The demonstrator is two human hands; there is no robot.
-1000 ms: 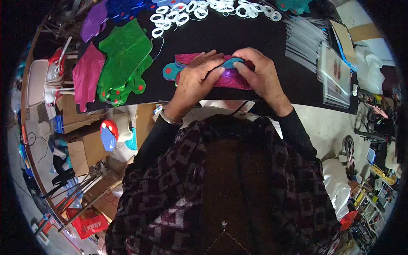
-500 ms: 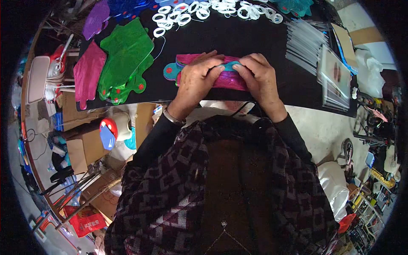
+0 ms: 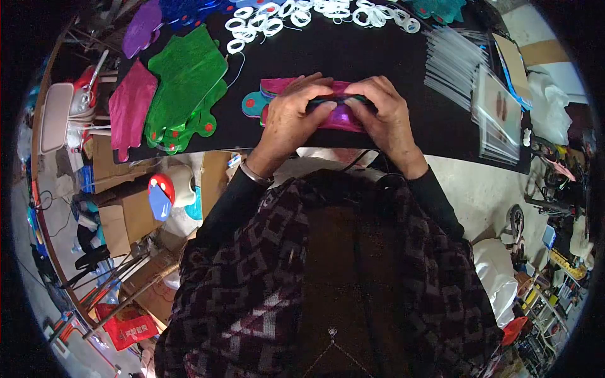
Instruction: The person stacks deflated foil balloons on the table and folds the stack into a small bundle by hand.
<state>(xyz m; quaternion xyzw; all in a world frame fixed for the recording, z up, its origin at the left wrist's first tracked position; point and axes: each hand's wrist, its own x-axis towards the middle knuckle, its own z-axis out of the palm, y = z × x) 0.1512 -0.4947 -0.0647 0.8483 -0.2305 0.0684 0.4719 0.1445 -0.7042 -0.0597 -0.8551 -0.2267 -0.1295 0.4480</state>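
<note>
A pink bundle of folded, shiny foil balloons [image 3: 343, 118] lies flat on the black table in front of me. A teal rounded tab [image 3: 253, 104] with a red dot sticks out at its left end. My left hand [image 3: 293, 116] grips the upper fold, thumb below and fingers over the top. My right hand [image 3: 386, 116] pinches the same fold a little further right, its thumb close to the left one. A dark, raised edge shows between fingers and thumbs. The fingertips are partly hidden behind the fold.
Green foil balloons [image 3: 186, 75] and a pink one [image 3: 132, 104] lie at the left. White ribbon rolls [image 3: 272, 26] are spread along the back. Clear sticks [image 3: 450, 66] and flat plastic packets [image 3: 498, 107] lie at the right. The table's front edge runs close to my body.
Both thumbs have shifted slightly down, and the fold between my hands has turned. The teal strip under the thumbs no longer shows; a dark edge does.
</note>
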